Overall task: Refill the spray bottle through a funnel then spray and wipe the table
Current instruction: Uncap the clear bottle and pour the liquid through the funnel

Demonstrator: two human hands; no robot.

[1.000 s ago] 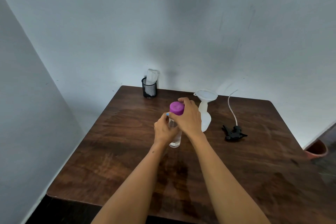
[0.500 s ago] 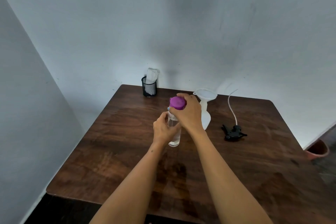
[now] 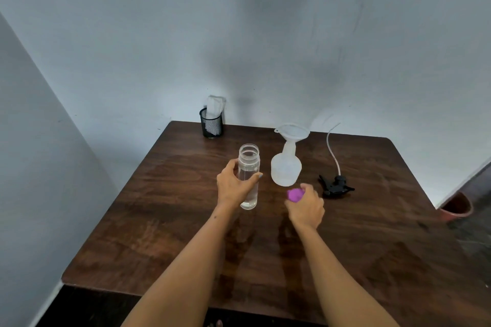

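Spray bottle [image 3: 286, 170] stands uncapped near the middle of the table [image 3: 164, 223], toward the back, a white funnel [image 3: 293, 131] seated in its neck. Its black trigger head [image 3: 335, 186] lies on the wood just to the right, the dip tube curving up toward the wall.

Just left of it stands a clear water bottle [image 3: 248, 175], open-mouthed and holding water. The left hand [image 3: 233, 186] wraps its fingers and thumb round the lower body of that bottle. The right hand [image 3: 305, 207] is curled round a purple cap [image 3: 294, 194], low over the table in front of the spray bottle; the hand is blurred.

By my reading the step in hand is opening the water supply: the cap is off and looks about to be set aside. Pouring has not begun. The next move calls for parting with the cap, lifting the water bottle and tipping its mouth over the funnel, slowly enough that the narrow stem can keep up, perhaps with the free hand steadying the light bottle below.

The table is dark wood with rounded corners, pushed into a corner of pale blue-grey walls. A black mesh cup [image 3: 211, 125] with a white cloth [image 3: 214, 105] in it stands at the back edge. A reddish pot [image 3: 455, 207] sits on the floor to the right.
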